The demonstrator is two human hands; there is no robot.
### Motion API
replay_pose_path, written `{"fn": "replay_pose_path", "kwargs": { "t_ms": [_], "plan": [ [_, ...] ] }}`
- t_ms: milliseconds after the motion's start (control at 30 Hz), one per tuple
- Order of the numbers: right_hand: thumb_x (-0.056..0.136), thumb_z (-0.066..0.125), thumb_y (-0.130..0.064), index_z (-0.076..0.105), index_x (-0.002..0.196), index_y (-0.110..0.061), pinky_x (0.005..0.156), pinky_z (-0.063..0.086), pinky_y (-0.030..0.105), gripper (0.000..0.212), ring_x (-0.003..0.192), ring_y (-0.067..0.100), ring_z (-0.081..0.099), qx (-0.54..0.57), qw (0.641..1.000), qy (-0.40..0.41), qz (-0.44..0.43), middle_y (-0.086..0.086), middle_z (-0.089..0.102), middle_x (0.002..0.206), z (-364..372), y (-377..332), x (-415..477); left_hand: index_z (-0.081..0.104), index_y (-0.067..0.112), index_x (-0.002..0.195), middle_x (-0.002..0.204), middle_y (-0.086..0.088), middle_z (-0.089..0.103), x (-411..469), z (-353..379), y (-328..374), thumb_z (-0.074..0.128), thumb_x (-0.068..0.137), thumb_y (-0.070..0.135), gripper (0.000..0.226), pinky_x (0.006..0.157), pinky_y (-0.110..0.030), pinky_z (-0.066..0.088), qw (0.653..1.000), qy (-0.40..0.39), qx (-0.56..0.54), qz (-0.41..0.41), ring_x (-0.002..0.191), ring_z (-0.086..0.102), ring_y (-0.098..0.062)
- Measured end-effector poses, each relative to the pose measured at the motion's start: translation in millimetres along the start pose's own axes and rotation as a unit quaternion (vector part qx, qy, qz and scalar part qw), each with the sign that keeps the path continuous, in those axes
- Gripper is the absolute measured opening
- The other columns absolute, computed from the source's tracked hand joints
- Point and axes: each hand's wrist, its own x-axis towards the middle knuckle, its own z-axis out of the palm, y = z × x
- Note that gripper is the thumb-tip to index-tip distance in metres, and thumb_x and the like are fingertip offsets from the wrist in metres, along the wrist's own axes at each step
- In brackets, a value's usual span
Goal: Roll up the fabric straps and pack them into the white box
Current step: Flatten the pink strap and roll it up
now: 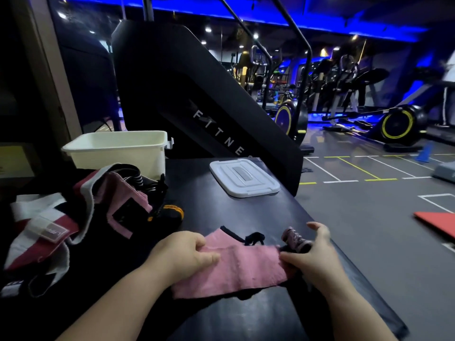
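Note:
A pink fabric strap [236,269] lies flat on the black table [246,212] in front of me. My left hand [189,252] grips its left end, fingers curled over the cloth. My right hand [312,254] holds the right end, where part of the strap is wound into a small roll [294,238]. A black cord [253,238] trails from the strap's far edge. The white box [118,150] stands open at the back left of the table. Its white lid [243,178] lies flat to the right of it.
A heap of other straps [81,212], pink, maroon, white and black, lies at the left. A black and orange strap [170,215] sits beside it. A large black fitness machine [197,94] stands behind the table. The table's right edge drops to the gym floor.

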Motion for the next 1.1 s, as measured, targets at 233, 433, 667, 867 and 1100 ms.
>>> {"fn": "replay_pose_path", "kwargs": {
  "t_ms": [233, 433, 667, 867, 1100],
  "plan": [
    [0.064, 0.083, -0.028, 0.041, 0.132, -0.049, 0.080, 0.041, 0.024, 0.083, 0.095, 0.011, 0.059, -0.168, 0.977, -0.081, -0.103, -0.008, 0.060, 0.103, -27, 7, -2, 0.041, 0.019, 0.063, 0.057, 0.008, 0.042, -5, 0, 12, 0.068, 0.073, 0.063, 0.052, 0.053, -0.028, 0.032, 0.996, -0.035, 0.082, -0.021, 0.055, 0.044, -0.010],
    [0.057, 0.081, -0.058, 0.045, 0.078, -0.028, 0.063, 0.037, 0.024, 0.052, 0.075, 0.005, 0.051, -0.217, 0.964, -0.084, -0.126, -0.010, 0.055, 0.086, -21, -3, -3, 0.060, 0.017, 0.078, 0.077, 0.004, 0.064, -4, 1, 16, 0.064, 0.074, 0.066, 0.049, 0.065, -0.029, 0.047, 0.990, -0.057, 0.127, -0.024, 0.072, 0.061, -0.012],
    [0.056, 0.084, -0.048, 0.039, 0.079, -0.020, 0.055, 0.033, 0.018, 0.058, 0.065, 0.003, 0.045, -0.256, 0.957, -0.060, -0.123, -0.009, 0.051, 0.074, -19, 0, -2, 0.054, 0.015, 0.075, 0.067, 0.005, 0.052, -14, -3, 14, 0.063, 0.074, 0.069, 0.054, 0.059, -0.029, 0.038, 0.990, -0.058, 0.130, -0.019, 0.065, 0.052, -0.013],
    [0.055, 0.086, -0.050, 0.035, 0.076, -0.023, 0.056, 0.032, 0.017, 0.061, 0.067, 0.009, 0.047, -0.251, 0.962, -0.043, -0.098, -0.009, 0.053, 0.075, -29, 10, -3, 0.050, 0.032, 0.083, 0.075, 0.012, 0.050, -26, -9, 7, 0.059, 0.080, 0.067, 0.036, 0.063, -0.025, 0.039, 0.988, -0.070, 0.134, 0.010, 0.076, 0.052, -0.009],
    [0.048, 0.087, -0.036, 0.058, 0.092, -0.028, 0.082, 0.043, 0.037, 0.053, 0.100, 0.024, 0.053, -0.361, 0.897, 0.032, -0.254, -0.007, 0.058, 0.099, -24, -9, -12, 0.055, 0.037, 0.098, 0.087, 0.014, 0.053, -28, -5, 5, 0.059, 0.081, 0.063, 0.032, 0.073, -0.025, 0.040, 0.987, -0.059, 0.143, 0.030, 0.090, 0.053, -0.010]
  ]
}}
